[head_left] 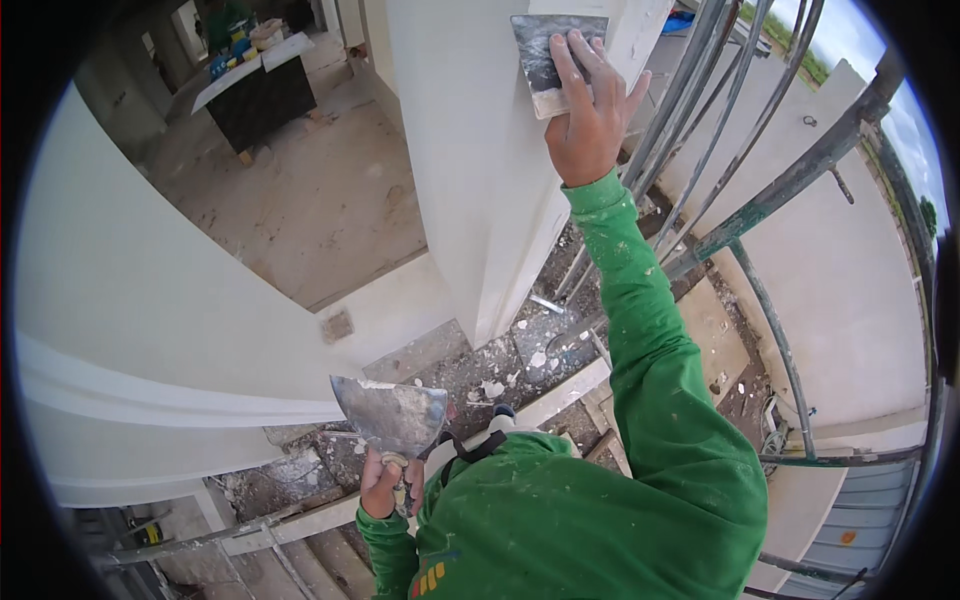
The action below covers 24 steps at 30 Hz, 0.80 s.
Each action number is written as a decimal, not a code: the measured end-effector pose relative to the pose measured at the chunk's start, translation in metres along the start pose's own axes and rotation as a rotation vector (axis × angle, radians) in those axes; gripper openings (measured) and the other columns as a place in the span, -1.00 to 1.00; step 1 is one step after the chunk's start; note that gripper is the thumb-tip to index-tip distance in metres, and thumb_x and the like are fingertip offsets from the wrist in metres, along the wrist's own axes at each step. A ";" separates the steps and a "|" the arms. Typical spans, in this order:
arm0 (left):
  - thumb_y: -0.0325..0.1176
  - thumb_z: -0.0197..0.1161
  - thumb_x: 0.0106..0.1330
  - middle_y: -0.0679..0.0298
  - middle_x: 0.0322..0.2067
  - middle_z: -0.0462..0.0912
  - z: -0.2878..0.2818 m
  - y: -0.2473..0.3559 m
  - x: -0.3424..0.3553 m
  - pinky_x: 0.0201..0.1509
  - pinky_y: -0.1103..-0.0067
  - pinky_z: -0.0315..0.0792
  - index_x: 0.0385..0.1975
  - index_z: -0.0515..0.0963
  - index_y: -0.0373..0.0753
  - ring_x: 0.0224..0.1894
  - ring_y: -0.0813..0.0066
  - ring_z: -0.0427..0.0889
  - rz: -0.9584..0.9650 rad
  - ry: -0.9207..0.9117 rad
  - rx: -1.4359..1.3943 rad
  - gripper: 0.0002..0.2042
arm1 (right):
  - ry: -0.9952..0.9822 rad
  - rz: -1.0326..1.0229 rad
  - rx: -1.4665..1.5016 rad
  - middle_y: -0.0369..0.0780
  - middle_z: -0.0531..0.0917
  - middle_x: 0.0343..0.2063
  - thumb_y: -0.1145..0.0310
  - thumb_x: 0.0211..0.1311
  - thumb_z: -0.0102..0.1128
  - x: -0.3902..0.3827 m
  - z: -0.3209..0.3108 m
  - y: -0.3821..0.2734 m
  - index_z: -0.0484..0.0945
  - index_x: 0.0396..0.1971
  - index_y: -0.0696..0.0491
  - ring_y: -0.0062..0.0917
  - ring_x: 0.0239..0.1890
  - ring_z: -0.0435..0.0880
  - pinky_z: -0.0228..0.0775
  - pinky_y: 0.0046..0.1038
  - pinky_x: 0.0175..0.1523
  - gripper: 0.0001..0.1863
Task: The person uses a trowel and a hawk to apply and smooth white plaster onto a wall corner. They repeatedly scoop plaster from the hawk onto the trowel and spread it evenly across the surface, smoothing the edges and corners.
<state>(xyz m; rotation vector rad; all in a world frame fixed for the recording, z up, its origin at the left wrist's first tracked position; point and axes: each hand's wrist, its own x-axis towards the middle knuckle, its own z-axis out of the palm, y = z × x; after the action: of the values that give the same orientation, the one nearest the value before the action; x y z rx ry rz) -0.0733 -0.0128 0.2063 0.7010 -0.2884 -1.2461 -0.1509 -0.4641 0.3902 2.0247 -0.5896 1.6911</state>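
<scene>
While a putty-laden trowel (392, 415) is gripped low by the left hand (385, 487), a flat blade (552, 62) is pressed against the white column (470, 180) overhead under the spread right hand (588, 115).

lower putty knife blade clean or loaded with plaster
Loaded: the putty knife in the left hand carries pale, lumpy plaster smeared across its upturned blade.

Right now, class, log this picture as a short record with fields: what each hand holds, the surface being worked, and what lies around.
Left hand: grips the handle of a wide putty knife, blade smeared with plaster, held low.
Right hand: raised, presses a flat trowel blade against the white column.
Clothing: green long sleeve, speckled white.
Surroundings: metal scaffold poles at right; dark table on the floor below.
</scene>
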 end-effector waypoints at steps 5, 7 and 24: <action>-0.30 0.09 0.39 0.16 -0.44 0.34 0.012 0.000 0.013 -0.78 0.59 0.37 0.27 0.11 -0.18 -0.59 0.40 0.43 -0.062 0.043 -0.001 -0.50 | -0.179 0.087 -0.013 -0.36 0.50 0.13 0.69 -0.21 -0.05 -0.111 0.003 -0.011 0.51 0.12 -0.19 -0.36 0.26 0.39 -0.35 0.31 0.37 -0.23; -0.30 0.09 0.39 0.17 -0.45 0.33 0.015 0.003 0.022 -0.78 0.58 0.38 0.24 0.13 -0.17 -0.60 0.40 0.42 -0.105 0.036 0.036 -0.53 | -0.232 0.116 -0.007 -0.36 0.50 0.12 0.67 -0.21 -0.02 -0.152 0.005 -0.016 0.53 0.09 -0.20 -0.37 0.25 0.39 -0.34 0.31 0.38 -0.26; -0.21 0.24 0.30 0.22 -0.52 0.32 -0.054 -0.034 0.093 -0.83 0.57 0.32 0.20 0.13 -0.23 -0.66 0.42 0.41 -0.656 0.242 0.170 -0.44 | -0.437 0.225 0.066 -0.43 0.48 0.08 0.42 -0.02 0.27 -0.509 0.043 -0.037 0.60 -0.08 -0.30 -0.42 0.24 0.39 -0.14 0.35 0.32 -0.57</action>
<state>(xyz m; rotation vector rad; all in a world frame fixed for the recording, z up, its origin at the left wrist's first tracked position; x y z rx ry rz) -0.0392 -0.0865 0.1282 1.1382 0.0491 -1.7458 -0.1788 -0.4354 -0.1207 2.4759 -0.9459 1.3964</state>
